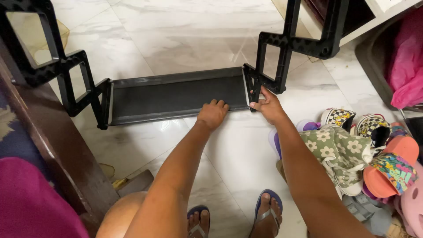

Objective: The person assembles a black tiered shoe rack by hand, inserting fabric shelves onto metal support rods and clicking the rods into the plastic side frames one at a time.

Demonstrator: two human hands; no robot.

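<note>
We record one black plastic shelf tray (176,96) lying flat on the floor, fitted between two black zigzag side frames, one at the left (66,70) and one at the right (286,48), both rising from the tray ends.

Two hands are at the tray's front edge. The left hand (213,114) is curled into a loose fist, knuckles pressed on the front lip right of its middle; it holds nothing that we can see. The right hand (268,105) sits at the tray's right end, where the tray meets the right frame, thumb and fingers pinched narrowly on that joint.

Below, we count two feet in blue flip-flops (269,211).

At the right lies one heap of footwear. We count two checkered slip-on shoes (352,121), one green sneaker with a white flower print (339,152), one orange sandal with a multicoloured strap (392,169) and one pink clog (412,207) at the edge. Others lie beneath, and we cannot tell their number.

The surface is a white marble-patterned tile floor (176,35), glossy, with grey veining. A dark wooden furniture edge (48,145) runs along the left, with magenta cloth (31,202) at the lower left. At the upper right stands a grey bin holding a pink bag (407,66).
</note>
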